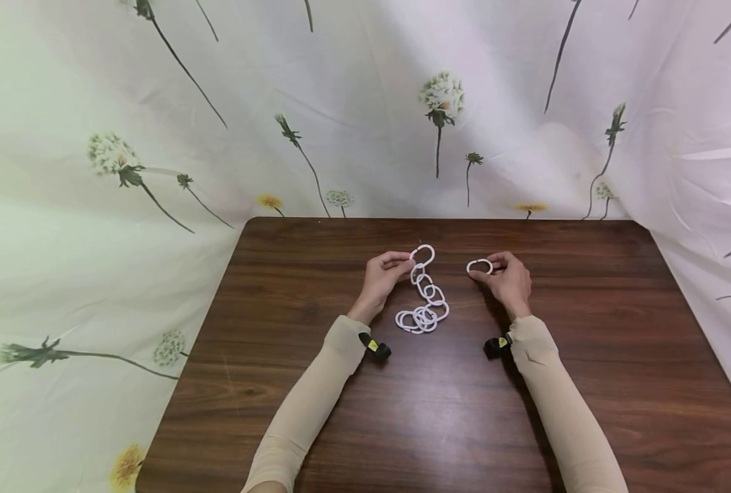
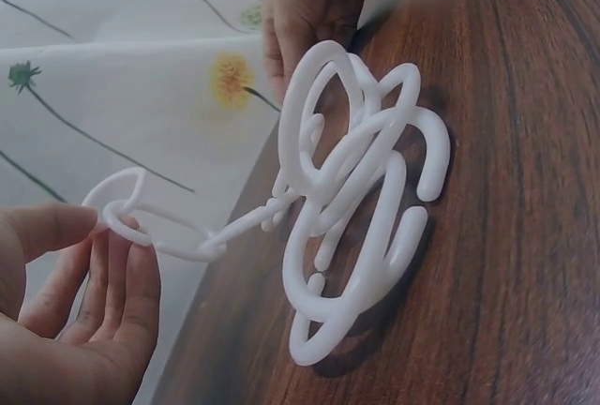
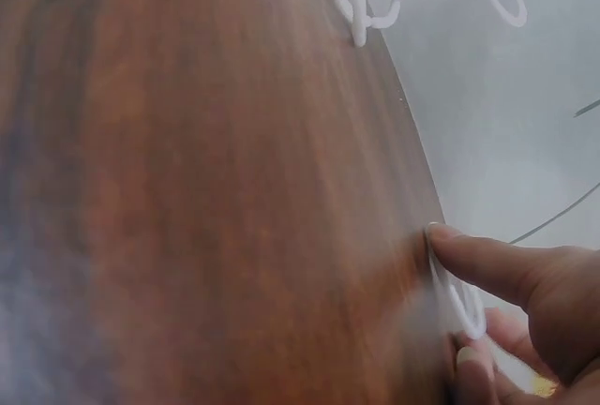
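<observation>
A chain of white plastic C-shaped rings (image 2: 298, 124) runs from my left hand (image 1: 380, 277) down to the table. Thumb and fingertips of that hand pinch it near its top end, and the top ring (image 1: 433, 255) sticks up past them. The lower rings lie bunched and overlapping on the wood, between the forearms. To the right, my right hand (image 1: 512, 282) pinches a single loose white ring (image 1: 479, 260) between thumb and fingers, apart from the chain. In the right wrist view this ring (image 3: 479, 317) shows nearly edge-on, partly behind the fingers.
The dark brown wooden table (image 1: 618, 383) has rounded far corners. Behind it and to the sides hangs a pale cloth (image 1: 365, 103) printed with dandelions. A black strapped device sits on each wrist, the left one (image 1: 378, 350) close to the bunched rings.
</observation>
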`<state>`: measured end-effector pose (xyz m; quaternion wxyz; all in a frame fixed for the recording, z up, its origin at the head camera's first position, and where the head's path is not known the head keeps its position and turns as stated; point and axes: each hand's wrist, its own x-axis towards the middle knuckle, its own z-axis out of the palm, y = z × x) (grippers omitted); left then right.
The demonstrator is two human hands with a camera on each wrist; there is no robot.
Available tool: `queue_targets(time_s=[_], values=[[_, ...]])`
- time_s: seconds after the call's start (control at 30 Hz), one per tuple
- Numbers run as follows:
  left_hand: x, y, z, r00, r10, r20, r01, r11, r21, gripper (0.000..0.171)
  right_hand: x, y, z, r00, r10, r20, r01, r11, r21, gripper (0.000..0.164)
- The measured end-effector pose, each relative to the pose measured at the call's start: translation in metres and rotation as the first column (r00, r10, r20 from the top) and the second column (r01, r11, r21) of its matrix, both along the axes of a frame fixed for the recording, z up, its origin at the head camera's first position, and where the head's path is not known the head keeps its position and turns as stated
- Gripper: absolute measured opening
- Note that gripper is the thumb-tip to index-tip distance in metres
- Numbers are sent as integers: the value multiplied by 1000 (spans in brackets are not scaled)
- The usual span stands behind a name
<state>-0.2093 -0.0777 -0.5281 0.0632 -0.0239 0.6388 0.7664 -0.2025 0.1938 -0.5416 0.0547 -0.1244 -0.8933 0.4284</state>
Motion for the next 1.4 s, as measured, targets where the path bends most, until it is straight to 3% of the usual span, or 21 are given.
queue_targets(time_s=[0.33, 0.83, 0.97, 1.1, 1.33, 1.4], values=[[3, -1, 2, 1000, 4, 7, -4, 1000, 4, 31, 2, 1, -3, 997, 51, -61, -51, 999, 12, 49], [5, -3, 2, 1000, 6, 13, -6, 1000, 5, 24, 6, -1, -8, 971, 184, -152, -201, 973, -112, 51], [6, -3, 2, 1000, -1, 7, 1, 1000, 6, 28, 7, -1, -9, 985, 93, -146, -124, 967, -222, 45], [6, -3, 2, 1000, -8, 5, 8, 1000, 8, 31, 8, -1, -12, 988, -2, -156, -54, 933, -356, 36], [8, -4, 4, 1000, -5, 0, 5, 1000, 14, 32, 9, -3, -9, 978, -8, -207, -87, 893, -442, 37], [7, -4, 5, 1000, -10, -5, 10, 1000, 13, 32, 11, -5, 1, 979, 5, -203, -97, 891, -444, 37]])
